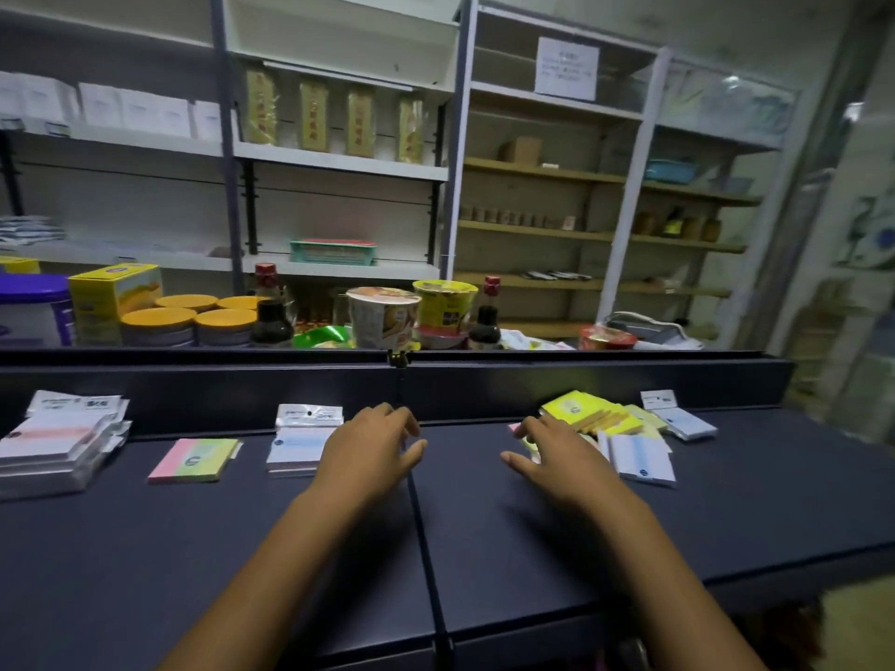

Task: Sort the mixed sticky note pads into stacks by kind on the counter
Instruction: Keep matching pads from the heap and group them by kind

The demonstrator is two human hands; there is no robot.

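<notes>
On the dark counter (pixel 339 549) sticky note pads lie in groups. A stack of packaged white pads with a pink stripe (pixel 58 443) sits at far left. A pink-and-green pad (pixel 193 460) lies right of it. A stack of white pads with a blue stripe (pixel 298 445) sits beside my left hand (pixel 373 447), which hovers with relaxed fingers and holds nothing. My right hand (pixel 557 450) reaches with spread fingers onto a mixed heap: yellow pads (pixel 588 414) and a blue-striped white pad (pixel 639 457). Another blue-striped pack (pixel 678 418) lies at the far right.
A raised dark ledge (pixel 436 380) runs along the counter's back. Behind it stand noodle cups (pixel 382 317), soy sauce bottles (pixel 273 312), orange-lidded tins (pixel 160 326) and a yellow box (pixel 114 297). Shelving fills the wall beyond.
</notes>
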